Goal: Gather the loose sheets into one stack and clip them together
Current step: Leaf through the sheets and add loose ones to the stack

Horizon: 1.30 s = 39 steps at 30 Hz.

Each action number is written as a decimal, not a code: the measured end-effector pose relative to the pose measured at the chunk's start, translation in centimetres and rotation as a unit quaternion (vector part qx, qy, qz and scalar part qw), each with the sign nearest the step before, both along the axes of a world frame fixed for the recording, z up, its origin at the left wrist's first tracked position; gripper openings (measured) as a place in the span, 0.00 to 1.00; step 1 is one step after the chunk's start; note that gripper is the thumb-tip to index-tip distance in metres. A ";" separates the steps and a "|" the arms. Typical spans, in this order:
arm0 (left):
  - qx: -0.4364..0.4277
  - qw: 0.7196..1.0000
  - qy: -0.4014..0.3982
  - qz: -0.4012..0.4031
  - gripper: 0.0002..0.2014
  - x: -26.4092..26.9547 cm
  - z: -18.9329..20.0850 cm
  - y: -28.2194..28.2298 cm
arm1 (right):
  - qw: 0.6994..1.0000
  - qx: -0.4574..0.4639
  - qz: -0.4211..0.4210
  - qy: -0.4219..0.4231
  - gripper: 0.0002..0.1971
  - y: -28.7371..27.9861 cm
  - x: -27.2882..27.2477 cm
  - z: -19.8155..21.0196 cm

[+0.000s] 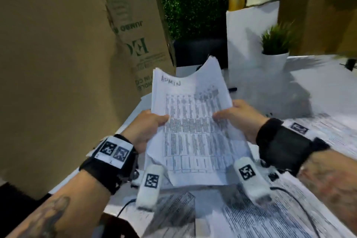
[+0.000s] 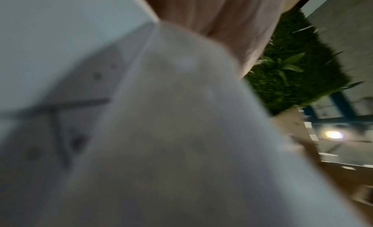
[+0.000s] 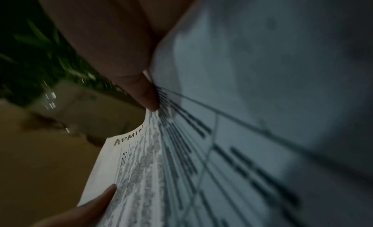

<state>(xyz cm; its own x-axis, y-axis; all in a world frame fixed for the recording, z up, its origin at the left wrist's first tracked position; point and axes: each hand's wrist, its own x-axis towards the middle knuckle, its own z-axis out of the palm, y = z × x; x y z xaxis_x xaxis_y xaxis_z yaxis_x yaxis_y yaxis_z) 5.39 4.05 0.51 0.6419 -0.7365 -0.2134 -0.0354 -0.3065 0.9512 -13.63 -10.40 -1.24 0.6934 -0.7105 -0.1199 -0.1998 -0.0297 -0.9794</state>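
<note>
While sheets (image 1: 313, 216) litter white table (image 1: 326, 87), cardboard walls (image 1: 58, 63)

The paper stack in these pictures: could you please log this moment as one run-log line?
phase: gathering | paper stack: lifted, unclipped | left hand: grips left edge | right hand: grips right edge | loose sheets: on table

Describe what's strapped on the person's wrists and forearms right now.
Bare forearms, no sleeves, dark tattoos on both. Left hand and right hand are ungloved. Each wrist wears a black strap carrying white square-code markers; a white fuzzy tagged tab sticks out beside each, with thin black cables trailing.
</note>
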 end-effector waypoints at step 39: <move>-0.183 0.961 -0.165 0.128 0.06 1.5 -2.3 -2.4 | 0.976 -0.148 -0.099 -0.125 0.09 -2.8 2.1 0.8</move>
